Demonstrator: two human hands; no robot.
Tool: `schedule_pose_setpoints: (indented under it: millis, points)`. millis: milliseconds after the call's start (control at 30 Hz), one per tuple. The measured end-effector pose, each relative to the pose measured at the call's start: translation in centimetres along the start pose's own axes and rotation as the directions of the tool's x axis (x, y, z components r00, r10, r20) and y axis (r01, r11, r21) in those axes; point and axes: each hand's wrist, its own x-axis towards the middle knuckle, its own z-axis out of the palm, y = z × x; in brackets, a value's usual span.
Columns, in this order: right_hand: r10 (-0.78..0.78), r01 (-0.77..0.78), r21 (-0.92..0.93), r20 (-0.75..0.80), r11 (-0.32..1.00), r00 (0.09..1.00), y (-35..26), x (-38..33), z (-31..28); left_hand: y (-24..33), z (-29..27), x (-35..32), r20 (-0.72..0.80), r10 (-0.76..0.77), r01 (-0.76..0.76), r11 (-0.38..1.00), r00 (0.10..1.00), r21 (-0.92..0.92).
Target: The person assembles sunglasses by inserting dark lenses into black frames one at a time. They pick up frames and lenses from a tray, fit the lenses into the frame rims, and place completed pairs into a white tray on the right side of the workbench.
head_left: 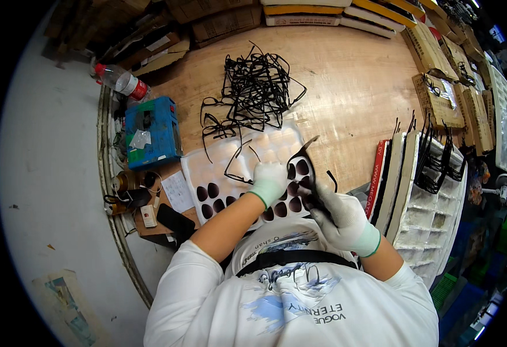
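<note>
From the head view, the person leans over a wooden surface (352, 92) and both hands wear white gloves. The left hand (269, 180) rests on a white tray (230, 156) with round cups in it, and its fingers curl down on the tray near some dark lenses (212, 191); I cannot tell if they pinch one. The right hand (341, 220) has its fingers closed around a black glasses frame (305, 168), which sticks up over the right end of the tray, close to the near edge of the surface. A loose black frame (239, 168) lies on the tray just beside the left hand. A big heap of black frames (256, 87) sits past the tray, toward the far edge. A blue box (152, 133) is by the left edge, with a plastic bottle (123, 81) beyond it. Stacked trays with frames (433, 173) stand at the right side, and cardboard boxes (438, 75) lie near the far right corner.
</note>
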Motion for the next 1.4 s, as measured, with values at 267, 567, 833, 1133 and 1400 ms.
schedule_pose_setpoints:
  millis: [267, 567, 833, 1133, 1400]
  points:
    - [0.144, -0.092, 0.445, -0.085, 0.891, 0.986, -1.3, -0.3, 7.4, -4.7, -1.6, -18.1, -0.502, 0.147, -0.473, 0.628, 0.852, -0.618]
    - [0.081, -0.216, 0.799, 0.206, 0.561, 0.975, -8.9, -0.6, 14.7, -8.7, 1.1, -26.6, -0.661, -0.046, -0.600, 0.376, 0.749, -0.706]
    - [0.074, -0.373, 0.640, 0.442, 0.672, 0.894, -11.4, -0.3, 13.7, -10.3, 3.3, -30.1, -0.470, 0.002, -0.459, -0.213, 0.883, -0.863]
    - [0.177, -0.309, 0.612, 0.267, 0.728, 0.947, -12.6, -1.7, 18.9, -12.0, 3.8, -32.0, -0.491, -0.001, -0.491, -0.043, 0.871, -0.870]
    - [-0.037, 0.000, 0.413, 0.081, 0.911, 0.996, -12.8, -2.0, 17.8, -11.8, 2.5, -32.5, -0.631, 0.089, -0.628, 0.278, 0.770, -0.727]
